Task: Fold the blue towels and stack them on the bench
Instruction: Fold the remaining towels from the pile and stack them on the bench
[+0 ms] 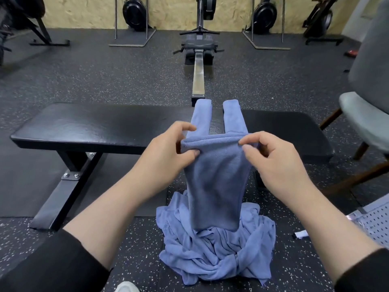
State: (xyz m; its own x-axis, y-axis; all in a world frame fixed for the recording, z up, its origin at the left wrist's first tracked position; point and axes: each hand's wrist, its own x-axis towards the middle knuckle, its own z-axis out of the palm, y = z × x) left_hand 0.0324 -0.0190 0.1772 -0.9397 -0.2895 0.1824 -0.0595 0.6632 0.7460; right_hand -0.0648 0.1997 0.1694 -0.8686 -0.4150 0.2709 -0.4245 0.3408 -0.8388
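I hold a blue towel (212, 182) in the air in front of the black bench (94, 127). My left hand (168, 148) pinches its folded top edge at the left corner, and my right hand (273, 159) pinches the right corner. The near half hangs down toward me. Two narrow ends of the towel hang on the far side, over the bench top. Below it, a crumpled heap of blue towels (216, 251) lies on the floor.
A rowing machine rail (199, 79) runs away behind the bench. A grey chair (362, 114) stands at the right. A perforated grey panel (376, 222) lies at the lower right. My white shoe (127, 287) shows at the bottom edge. Dark speckled rubber flooring surrounds the bench.
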